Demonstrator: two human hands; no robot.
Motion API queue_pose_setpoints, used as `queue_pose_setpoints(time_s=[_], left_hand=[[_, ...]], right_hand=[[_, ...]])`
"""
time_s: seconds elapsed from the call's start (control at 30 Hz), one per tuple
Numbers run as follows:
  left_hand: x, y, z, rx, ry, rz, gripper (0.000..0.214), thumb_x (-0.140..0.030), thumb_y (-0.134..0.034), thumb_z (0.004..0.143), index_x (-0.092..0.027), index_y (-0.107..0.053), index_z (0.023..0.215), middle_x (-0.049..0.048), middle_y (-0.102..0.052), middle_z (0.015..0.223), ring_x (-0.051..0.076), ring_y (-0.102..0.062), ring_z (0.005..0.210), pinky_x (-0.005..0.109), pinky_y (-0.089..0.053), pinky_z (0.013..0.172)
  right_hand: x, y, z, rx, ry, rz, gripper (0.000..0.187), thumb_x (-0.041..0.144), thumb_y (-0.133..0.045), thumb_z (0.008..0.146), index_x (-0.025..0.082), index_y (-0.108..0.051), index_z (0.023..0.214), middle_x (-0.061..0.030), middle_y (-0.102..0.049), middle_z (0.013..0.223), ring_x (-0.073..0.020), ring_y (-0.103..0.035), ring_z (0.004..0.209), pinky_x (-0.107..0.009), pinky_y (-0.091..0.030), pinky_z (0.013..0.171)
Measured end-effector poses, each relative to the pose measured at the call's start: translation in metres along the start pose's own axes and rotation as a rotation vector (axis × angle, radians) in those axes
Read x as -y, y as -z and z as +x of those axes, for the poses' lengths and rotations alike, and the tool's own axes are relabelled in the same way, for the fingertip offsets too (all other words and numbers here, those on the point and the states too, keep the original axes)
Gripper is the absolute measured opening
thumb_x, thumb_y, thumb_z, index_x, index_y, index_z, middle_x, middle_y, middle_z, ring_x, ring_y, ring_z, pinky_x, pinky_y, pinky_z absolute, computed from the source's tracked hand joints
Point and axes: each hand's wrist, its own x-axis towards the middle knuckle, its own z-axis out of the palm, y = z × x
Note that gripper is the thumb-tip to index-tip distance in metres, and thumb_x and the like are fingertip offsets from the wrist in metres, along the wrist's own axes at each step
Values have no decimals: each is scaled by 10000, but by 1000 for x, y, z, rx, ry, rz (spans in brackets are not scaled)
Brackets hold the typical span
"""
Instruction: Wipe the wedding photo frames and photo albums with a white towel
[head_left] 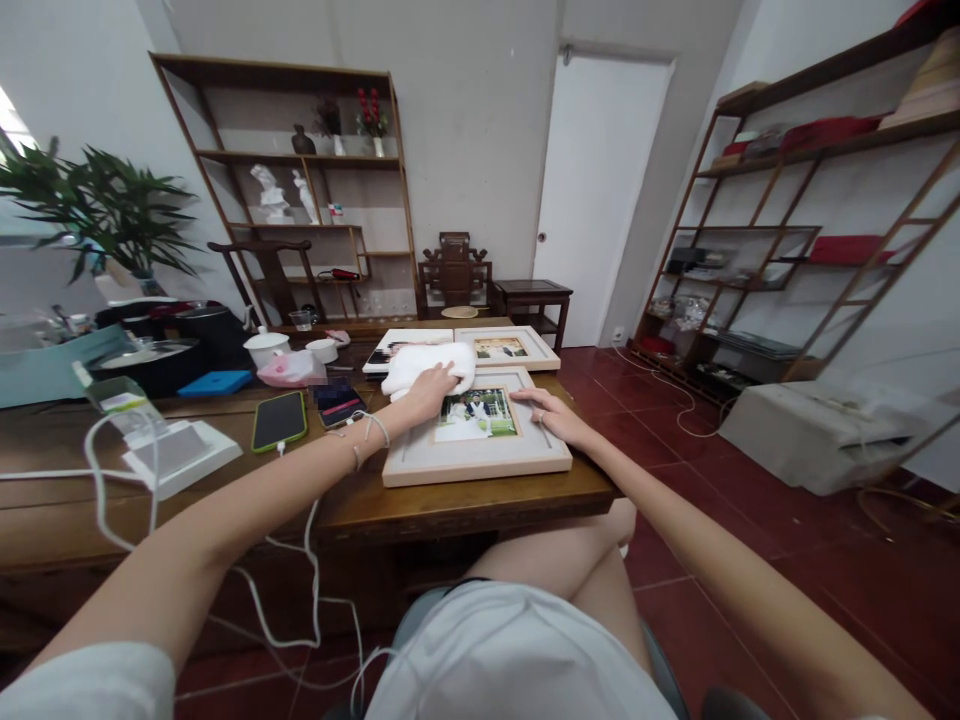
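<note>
A pale wooden picture frame [480,455] with a photo in it lies flat on the dark wooden table [450,505] in front of me. My left hand [431,388] is closed on a white cloth [420,365] at the frame's far left corner. My right hand [551,410] rests flat, fingers stretched out, on the frame's right side. Two more framed pictures [510,347] lie just beyond the cloth.
A phone in a green case [279,420], a second phone [337,403], white cables, a white box [176,455], cups and a blue pad sit on the table's left. Shelves line the back wall and right wall. A grey printer [817,425] stands on the red tile floor.
</note>
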Motion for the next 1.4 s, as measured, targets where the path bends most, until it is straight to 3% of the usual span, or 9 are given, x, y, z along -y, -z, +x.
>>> queue_pose_setpoints(time_s=[0.17, 0.37, 0.53, 0.77, 0.9, 1.0, 1.07, 1.2, 1.4], left_hand=[[-29, 20, -28, 134, 20, -68, 393, 1, -455, 709, -120, -590, 1058, 171, -564, 1105, 260, -568, 965, 339, -453, 798], [-60, 52, -77, 253, -90, -129, 308, -60, -439, 751, -132, -588, 1011, 140, -614, 946, 246, -605, 856, 330, -456, 739], [-74, 68, -101, 289, -129, -97, 400, -36, -459, 711, -131, -563, 1086, 173, -544, 1143, 283, -564, 1004, 361, -448, 813], [-42, 36, -51, 256, -81, -122, 521, 19, -420, 719, -150, -490, 1207, 180, -373, 1369, 315, -344, 1265, 441, -344, 976], [-14, 15, -16, 105, 3, -138, 485, 60, -366, 729, -86, -485, 1175, 198, -346, 1385, 315, -303, 1281, 425, -334, 975], [-7, 7, -6, 80, -1, -138, 532, 96, -313, 733, -93, -464, 1207, 170, -232, 1455, 309, -230, 1317, 445, -276, 1009], [-9, 8, -6, 129, -21, -140, 556, 97, -351, 711, -134, -491, 1196, 136, -263, 1454, 304, -245, 1313, 445, -293, 1000], [-27, 27, -27, 285, -79, -146, 563, 63, -440, 649, -186, -563, 1140, 127, -336, 1422, 326, -346, 1265, 432, -377, 933], [-58, 85, -90, 434, -179, -268, 433, -19, -428, 700, -224, -618, 1031, 96, -628, 1089, 250, -586, 995, 319, -451, 772]], right_hand=[[0, 0, 0, -10, 2, 13, 543, 70, -444, 616, 267, -623, 1089, -15, -549, 1223, -226, -434, 1205, -442, -268, 1072], [1, 0, 0, 0, -7, -12, 535, 80, -444, 625, 250, -620, 1100, -29, -540, 1239, -228, -426, 1216, -438, -259, 1078], [2, 1, -1, 12, 1, -14, 531, 79, -443, 628, 223, -614, 1109, -52, -534, 1239, -227, -425, 1217, -438, -242, 1085], [2, 1, -1, 4, 14, -10, 537, 71, -447, 623, 257, -619, 1096, -26, -548, 1223, -219, -436, 1205, -433, -257, 1079], [1, 1, 0, 9, 16, -13, 540, 75, -446, 614, 248, -622, 1094, -31, -547, 1221, -224, -437, 1202, -429, -270, 1073], [1, 2, 0, 8, 15, -11, 548, 74, -445, 609, 263, -620, 1093, -22, -550, 1217, -224, -441, 1197, -434, -268, 1072], [0, 2, 0, 9, 15, -13, 547, 76, -441, 610, 260, -618, 1094, -23, -552, 1216, -224, -440, 1199, -440, -261, 1074], [0, 1, 0, 13, 10, -23, 541, 82, -436, 613, 238, -616, 1099, -37, -544, 1228, -224, -429, 1210, -437, -250, 1081], [1, 1, -1, 4, 2, -20, 539, 84, -444, 620, 258, -616, 1100, -23, -541, 1235, -227, -421, 1221, -440, -258, 1079]])
